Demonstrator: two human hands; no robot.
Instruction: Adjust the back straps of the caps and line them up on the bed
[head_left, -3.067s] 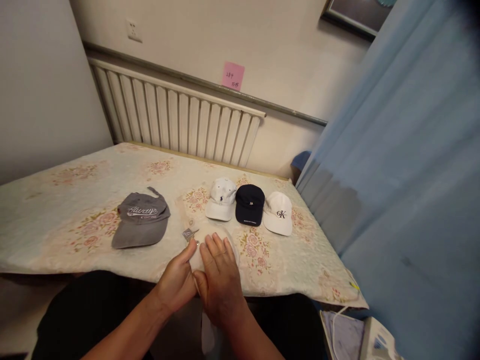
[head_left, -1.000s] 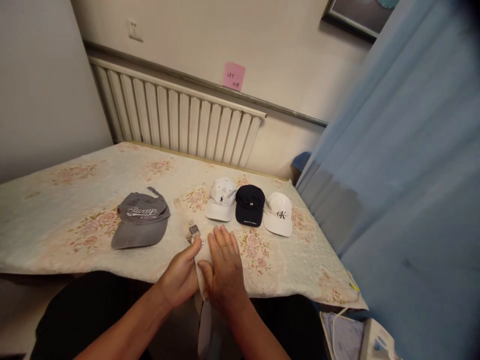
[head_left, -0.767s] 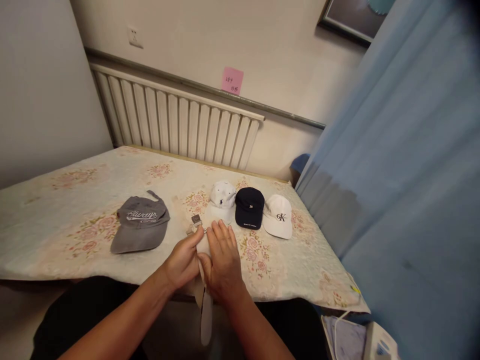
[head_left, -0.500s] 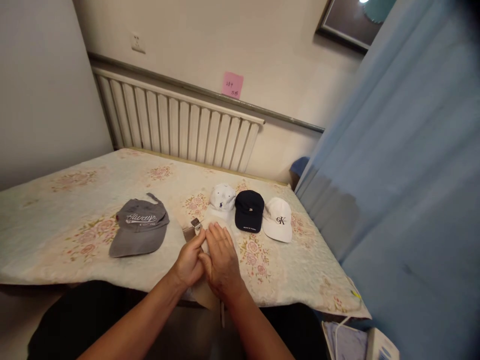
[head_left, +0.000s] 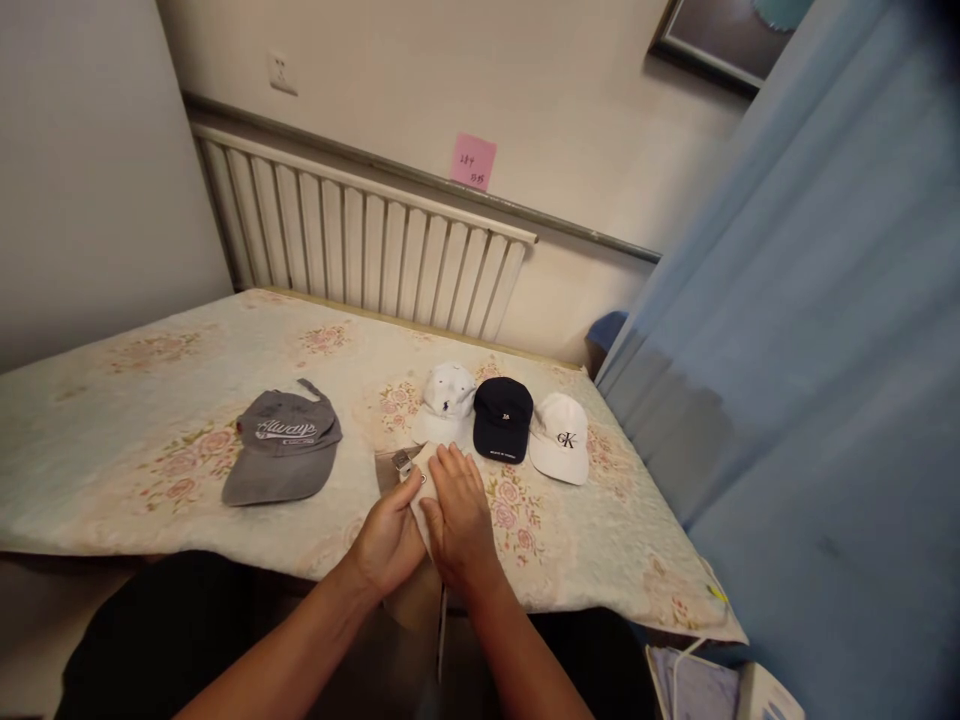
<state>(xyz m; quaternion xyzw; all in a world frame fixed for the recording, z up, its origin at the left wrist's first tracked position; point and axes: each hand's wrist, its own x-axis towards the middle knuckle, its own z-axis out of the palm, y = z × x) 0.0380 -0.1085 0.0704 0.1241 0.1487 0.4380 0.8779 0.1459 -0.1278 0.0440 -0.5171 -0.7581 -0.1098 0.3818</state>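
Note:
Between my hands, at the bed's front edge, is a beige cap (head_left: 426, 459) with a metal buckle (head_left: 403, 461) and a small eyelet; its lower part is brownish, and much of it is covered. My left hand (head_left: 391, 530) grips its left side, thumb on top and fingers hidden underneath. Over its right side lies my right hand (head_left: 459, 515), fingers pressed together and thumb near the middle. Just beyond are a white cap (head_left: 448, 400) with a small dark emblem, a black cap (head_left: 502, 420) and another white cap (head_left: 560, 440) lettered CK. A grey cap (head_left: 281, 450) lies apart to the left.
The caps rest on a bed-like surface with a floral cover (head_left: 360, 350). Behind it run a radiator (head_left: 360, 235) and a wall with a pink note (head_left: 473, 162). A blue curtain (head_left: 795, 330) hangs at the right, above a white box (head_left: 769, 692).
My right hand has shifted slightly right, away from the left fingertips, so more of the beige cap and its eyelet show. The buckle has moved a little right. The view has tilted slightly.

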